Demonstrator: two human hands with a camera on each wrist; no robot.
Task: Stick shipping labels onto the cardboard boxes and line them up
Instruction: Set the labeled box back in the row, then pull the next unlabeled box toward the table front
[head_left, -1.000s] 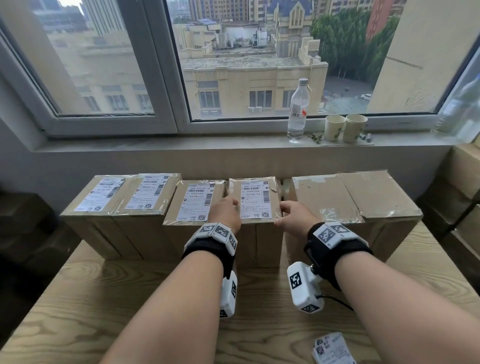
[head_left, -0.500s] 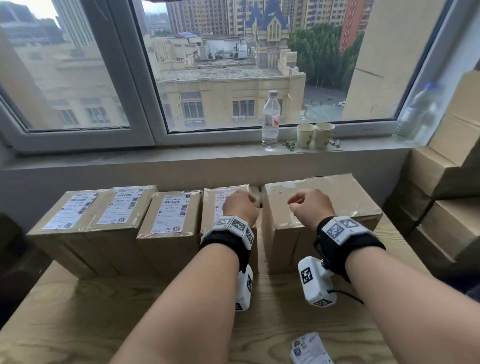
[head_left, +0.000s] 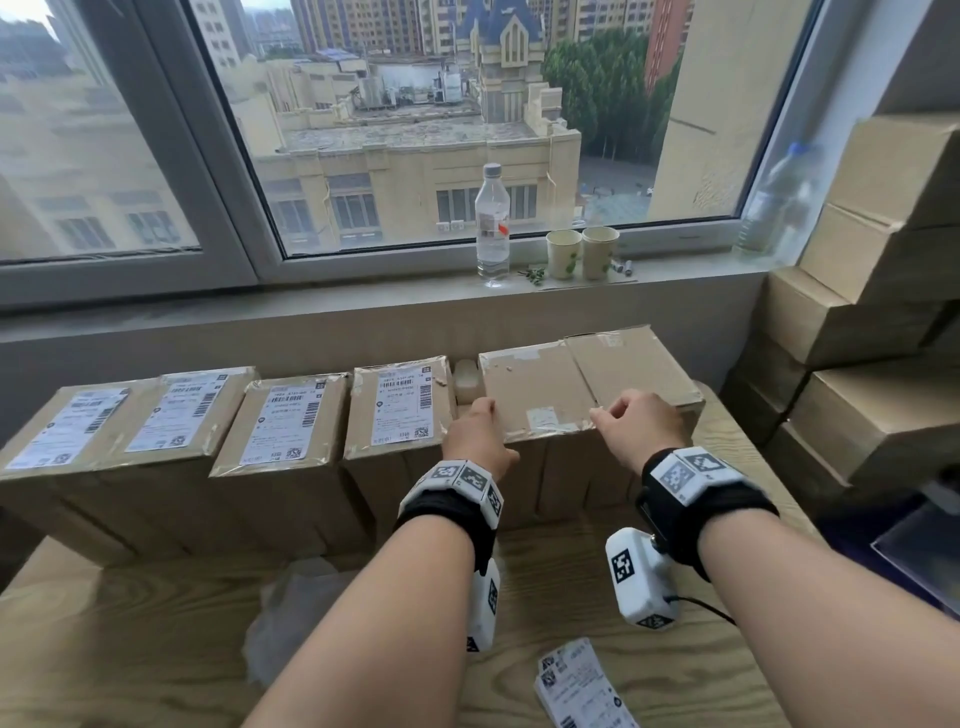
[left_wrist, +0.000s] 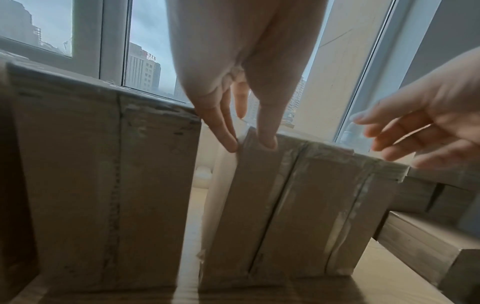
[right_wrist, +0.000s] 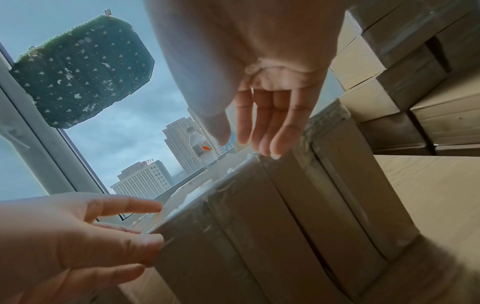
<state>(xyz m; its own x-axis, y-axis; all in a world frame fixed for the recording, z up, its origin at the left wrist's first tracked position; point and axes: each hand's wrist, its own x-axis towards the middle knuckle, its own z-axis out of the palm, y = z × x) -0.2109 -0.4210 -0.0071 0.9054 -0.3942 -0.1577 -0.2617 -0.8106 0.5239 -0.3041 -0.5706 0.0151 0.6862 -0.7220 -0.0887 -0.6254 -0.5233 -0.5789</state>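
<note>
From the head view, four labelled boxes (head_left: 291, 421) stood side by side in a row on the table (head_left: 130, 649). Just right of them sat a bare box (head_left: 540, 389), not yet labelled. My left hand (head_left: 475, 436) lay at its near left corner, my right hand (head_left: 636, 428) over its near edge. Spare labels (head_left: 579, 686) waited near me.

At the left wrist, my straight fingers (left_wrist: 267, 133) pressed that corner (left_wrist: 249, 139), gripping nothing.

At the right wrist, my fingers (right_wrist: 272, 131) hung relaxed and spread, just above the edge. I judged one label and the lining-up remained.
</note>
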